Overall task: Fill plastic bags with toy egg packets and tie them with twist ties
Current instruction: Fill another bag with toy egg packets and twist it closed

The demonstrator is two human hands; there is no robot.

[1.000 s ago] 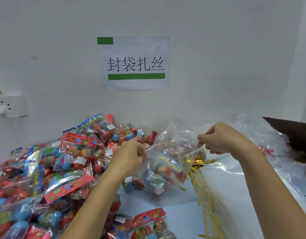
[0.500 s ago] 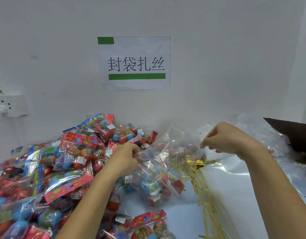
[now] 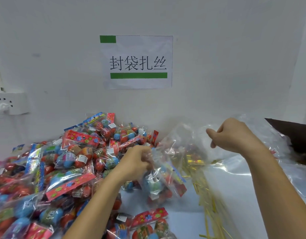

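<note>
The filling step was judged complete and the closing step in hand. The clear plastic bag (image 3: 166, 178), holding toy egg packets, hung just above the desk (image 3: 183, 219). Its gathered neck was gripped in the curled left hand (image 3: 137, 163); a corner of the film was pinched by the right hand (image 3: 230, 135). Next, a twist tie was to be drawn from the gold twist ties (image 3: 205, 192) lying beside the bag.

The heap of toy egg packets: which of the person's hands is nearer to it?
Left. The left hand sits at the right edge of the heap of toy egg packets, gripping the clear plastic bag. The right hand is raised farther right, above the gold twist ties.
</note>
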